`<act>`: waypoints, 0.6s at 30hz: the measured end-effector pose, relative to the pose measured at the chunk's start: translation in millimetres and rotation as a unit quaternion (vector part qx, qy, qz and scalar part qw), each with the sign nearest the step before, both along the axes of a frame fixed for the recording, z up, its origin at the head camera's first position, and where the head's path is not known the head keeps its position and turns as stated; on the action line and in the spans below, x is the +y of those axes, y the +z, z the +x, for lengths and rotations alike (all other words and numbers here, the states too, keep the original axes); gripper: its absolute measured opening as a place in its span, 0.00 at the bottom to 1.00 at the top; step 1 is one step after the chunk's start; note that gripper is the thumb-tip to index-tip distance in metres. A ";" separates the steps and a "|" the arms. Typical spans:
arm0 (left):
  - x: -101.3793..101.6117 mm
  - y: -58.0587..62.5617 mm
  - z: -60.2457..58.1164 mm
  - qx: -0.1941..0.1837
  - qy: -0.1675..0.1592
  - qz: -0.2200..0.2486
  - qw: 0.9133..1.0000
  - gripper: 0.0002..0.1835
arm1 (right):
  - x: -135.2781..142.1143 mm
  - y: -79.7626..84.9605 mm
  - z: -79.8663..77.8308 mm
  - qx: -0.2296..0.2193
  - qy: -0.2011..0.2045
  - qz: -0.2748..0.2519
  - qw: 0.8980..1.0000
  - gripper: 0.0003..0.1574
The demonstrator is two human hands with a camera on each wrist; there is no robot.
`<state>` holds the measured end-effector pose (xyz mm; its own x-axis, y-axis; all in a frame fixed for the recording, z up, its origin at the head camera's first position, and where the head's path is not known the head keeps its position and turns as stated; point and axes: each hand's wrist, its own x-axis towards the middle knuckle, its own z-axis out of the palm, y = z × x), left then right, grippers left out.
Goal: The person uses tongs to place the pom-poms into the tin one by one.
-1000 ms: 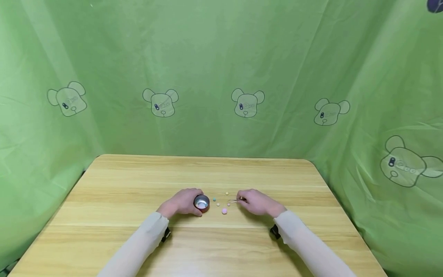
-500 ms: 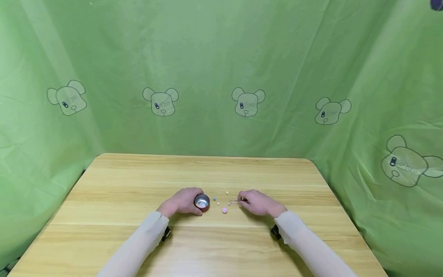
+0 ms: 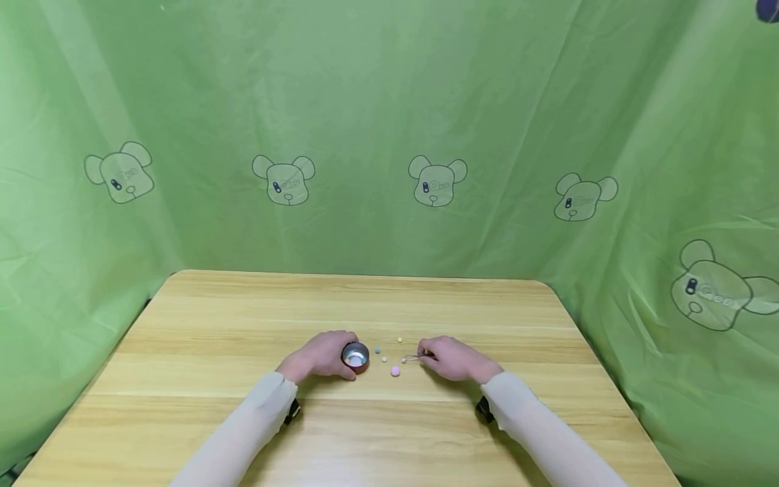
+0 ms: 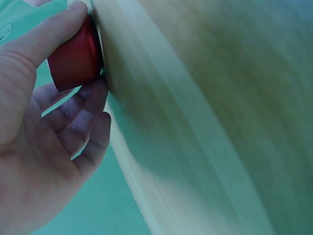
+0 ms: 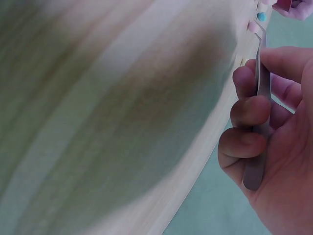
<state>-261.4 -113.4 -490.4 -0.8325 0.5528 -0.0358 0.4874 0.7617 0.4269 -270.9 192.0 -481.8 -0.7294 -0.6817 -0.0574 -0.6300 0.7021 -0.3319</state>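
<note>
My left hand point(image 3: 325, 354) curls round a small red cup point(image 3: 360, 370) with a silvery inside, thumb on the near side. The left wrist view shows its red wall point(image 4: 76, 61) between thumb and fingers, close over the tabletop. Small pale and coloured bits lie in the cup. My right hand point(image 3: 453, 358) grips metal tweezers point(image 5: 264, 85) with bent tips, pointing left. Those tips are right at a small pale pink ball point(image 5: 252, 26). Between the hands lie a larger pink ball point(image 3: 395, 371), a teal ball point(image 3: 377, 351), a whitish ball point(image 3: 384, 360) and a yellow ball point(image 3: 399, 340).
Both hands work over a light wood table point(image 3: 389, 433). Behind and beside it hangs a green curtain point(image 3: 359, 101) printed with bear heads. A dark wrist device point(image 3: 484, 410) sits under the right sleeve, and another point(image 3: 292, 411) under the left.
The tweezer tips have come down a little to the small pale pink ball, and the right hand has shifted slightly toward me. My left hand and the cup have stayed in place.
</note>
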 end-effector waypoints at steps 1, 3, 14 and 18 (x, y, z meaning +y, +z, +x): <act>0.0 0.1 0.2 0.000 0.000 0.000 1.000 0.27 | -0.1 0.1 0.1 0.001 0.001 -0.001 1.000 0.05; 0.3 0.4 0.3 0.001 -0.002 0.001 1.000 0.27 | -0.2 0.5 0.3 0.003 0.004 -0.001 1.000 0.05; 0.6 0.8 0.4 -0.002 -0.003 0.001 1.000 0.27 | 1.0 -0.6 -0.1 0.010 0.027 -0.001 1.000 0.05; 0.2 0.9 0.3 -0.003 -0.004 0.004 1.000 0.27 | 1.3 -1.8 -0.8 0.018 0.034 -0.005 0.999 0.04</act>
